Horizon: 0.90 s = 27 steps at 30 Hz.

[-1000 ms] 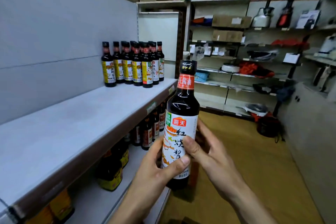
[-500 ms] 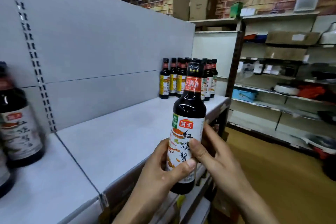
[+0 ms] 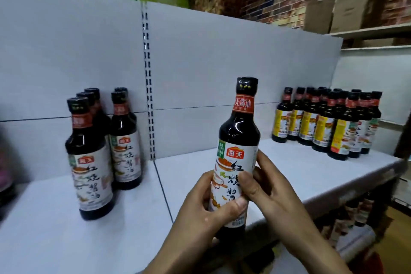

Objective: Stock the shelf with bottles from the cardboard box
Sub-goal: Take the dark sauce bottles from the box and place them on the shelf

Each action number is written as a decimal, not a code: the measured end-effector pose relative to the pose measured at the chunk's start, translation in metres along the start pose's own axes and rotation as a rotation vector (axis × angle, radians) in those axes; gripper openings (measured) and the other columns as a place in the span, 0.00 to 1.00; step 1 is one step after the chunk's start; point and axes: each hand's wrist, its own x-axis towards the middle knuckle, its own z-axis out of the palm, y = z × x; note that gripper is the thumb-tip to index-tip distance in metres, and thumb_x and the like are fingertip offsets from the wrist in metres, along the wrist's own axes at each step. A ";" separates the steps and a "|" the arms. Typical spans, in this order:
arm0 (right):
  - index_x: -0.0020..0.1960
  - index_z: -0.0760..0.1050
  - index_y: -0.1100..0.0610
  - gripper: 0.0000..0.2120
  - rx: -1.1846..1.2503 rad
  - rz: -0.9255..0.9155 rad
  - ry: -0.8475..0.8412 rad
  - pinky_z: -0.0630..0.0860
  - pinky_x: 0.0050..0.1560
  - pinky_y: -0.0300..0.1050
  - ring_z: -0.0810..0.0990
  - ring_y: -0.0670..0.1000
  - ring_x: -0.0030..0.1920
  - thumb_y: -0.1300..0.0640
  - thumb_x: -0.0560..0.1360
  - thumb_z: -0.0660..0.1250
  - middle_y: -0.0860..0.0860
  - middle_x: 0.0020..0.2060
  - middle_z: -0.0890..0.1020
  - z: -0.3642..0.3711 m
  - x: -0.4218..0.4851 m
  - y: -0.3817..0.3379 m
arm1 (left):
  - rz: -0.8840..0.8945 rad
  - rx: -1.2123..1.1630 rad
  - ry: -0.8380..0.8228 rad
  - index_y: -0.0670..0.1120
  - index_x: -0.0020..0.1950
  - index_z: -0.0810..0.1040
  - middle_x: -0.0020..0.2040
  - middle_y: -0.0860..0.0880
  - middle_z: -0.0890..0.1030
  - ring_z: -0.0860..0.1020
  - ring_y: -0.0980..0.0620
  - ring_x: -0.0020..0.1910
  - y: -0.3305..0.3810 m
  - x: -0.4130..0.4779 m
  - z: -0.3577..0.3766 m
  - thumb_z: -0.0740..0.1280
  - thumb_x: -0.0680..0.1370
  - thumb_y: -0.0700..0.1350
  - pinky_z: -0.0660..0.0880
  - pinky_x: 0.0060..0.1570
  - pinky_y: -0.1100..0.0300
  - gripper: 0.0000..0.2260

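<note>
Since half a second ago the view has swung left, so the matching bottles (image 3: 93, 162) now show on the shelf (image 3: 311, 169). To the right of them, well apart, the held bottle (image 3: 238, 140) is upright in the air. The left hand (image 3: 200, 213) and the right hand (image 3: 273, 191) each have a closed grip around its label. I judge it will be set beside them.

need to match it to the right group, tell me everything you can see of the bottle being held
The held bottle is dark, glossy and upright, with a black cap, red neck band and white label bearing a red logo and black characters. The left hand and right hand grip its lower half in front of the shelf.
</note>
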 end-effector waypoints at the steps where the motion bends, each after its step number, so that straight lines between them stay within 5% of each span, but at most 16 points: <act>1: 0.72 0.68 0.43 0.25 0.016 -0.006 -0.029 0.80 0.53 0.34 0.84 0.41 0.57 0.50 0.75 0.66 0.39 0.57 0.85 0.002 0.007 0.002 | 0.002 0.016 0.029 0.54 0.68 0.76 0.62 0.51 0.84 0.83 0.51 0.62 0.000 0.001 -0.004 0.76 0.72 0.51 0.77 0.65 0.49 0.25; 9: 0.71 0.69 0.44 0.25 0.120 -0.024 -0.261 0.80 0.52 0.33 0.84 0.42 0.58 0.51 0.75 0.67 0.41 0.57 0.86 0.025 0.046 0.015 | 0.016 0.059 0.241 0.51 0.70 0.75 0.64 0.49 0.83 0.81 0.49 0.65 -0.003 -0.001 -0.027 0.74 0.75 0.47 0.75 0.69 0.44 0.24; 17: 0.72 0.68 0.41 0.29 0.148 -0.031 -0.441 0.81 0.62 0.52 0.84 0.48 0.61 0.47 0.73 0.71 0.46 0.61 0.84 0.056 0.069 0.033 | 0.004 0.104 0.397 0.50 0.72 0.73 0.67 0.49 0.82 0.79 0.49 0.68 -0.005 -0.018 -0.047 0.73 0.77 0.44 0.72 0.71 0.43 0.24; 27: 0.69 0.70 0.40 0.30 0.164 0.014 -0.513 0.82 0.60 0.51 0.85 0.45 0.59 0.43 0.69 0.73 0.42 0.59 0.85 0.093 0.077 0.050 | -0.061 0.158 0.440 0.50 0.75 0.69 0.69 0.51 0.80 0.77 0.51 0.70 -0.008 -0.038 -0.071 0.71 0.80 0.43 0.73 0.71 0.50 0.24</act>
